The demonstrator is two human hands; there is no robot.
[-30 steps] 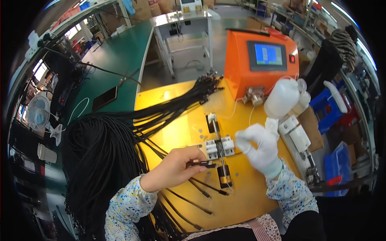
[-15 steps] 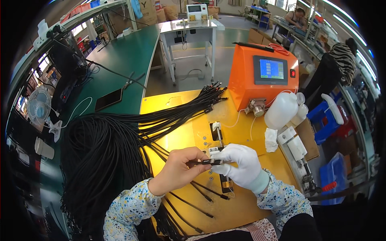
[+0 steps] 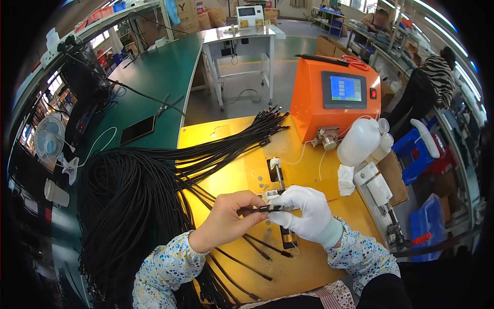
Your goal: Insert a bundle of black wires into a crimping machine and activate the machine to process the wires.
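Note:
My bare left hand (image 3: 228, 217) pinches a black cable connector (image 3: 265, 208) between thumb and fingertips. Wearing a white glove, my right hand (image 3: 309, 215) is closed on the connector's other end, where a grey metallic part shows. Both hands meet above a yellow work plate (image 3: 324, 247), over a slot with a small metal fixture (image 3: 278, 175). Left of them lies a large bundle of black cables (image 3: 139, 190), its connector ends fanned toward the orange machine. Several loose cable ends (image 3: 263, 275) rest on the plate below my hands.
An orange machine (image 3: 309, 98) with a screen stands at the plate's far right. Beside it are a white plastic bottle (image 3: 358, 142), a crumpled white tissue (image 3: 346, 180) and a metal clamp rail (image 3: 383, 201). A phone (image 3: 138, 130) lies on the green table (image 3: 170, 64). Two people work at the far right.
My gloved right fingers have shifted slightly on the connector, and more of its grey end shows. The left hand keeps its pinch in nearly the same place.

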